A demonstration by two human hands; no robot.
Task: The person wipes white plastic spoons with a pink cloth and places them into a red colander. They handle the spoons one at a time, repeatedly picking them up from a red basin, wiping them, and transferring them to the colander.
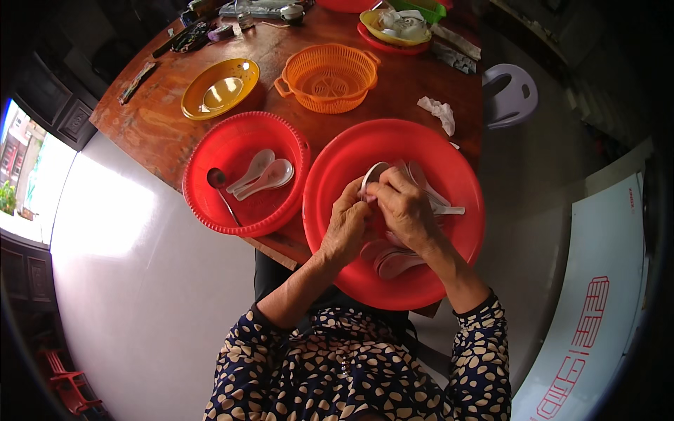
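Over a large red plastic basin (337,279), my left hand (347,221) and my right hand (405,205) meet around a white soup spoon (375,173), its bowl pointing up. A bit of pinkish material shows between my fingers; what it is I cannot tell. Several more white soup spoons (397,263) lie in the basin, some below my right hand and some beyond it. To the left, a red plastic colander (192,194) holds several white soup spoons (268,179) and a metal spoon with a dark bowl (216,179).
Beyond the basins, an orange colander (330,79) and a yellow bowl (221,89) stand on the wooden table (152,121). Crumpled white tissue (439,113) lies at the right. Farther back is a yellow bowl of dishes (376,34). A pale plastic stool (513,97) stands right of the table.
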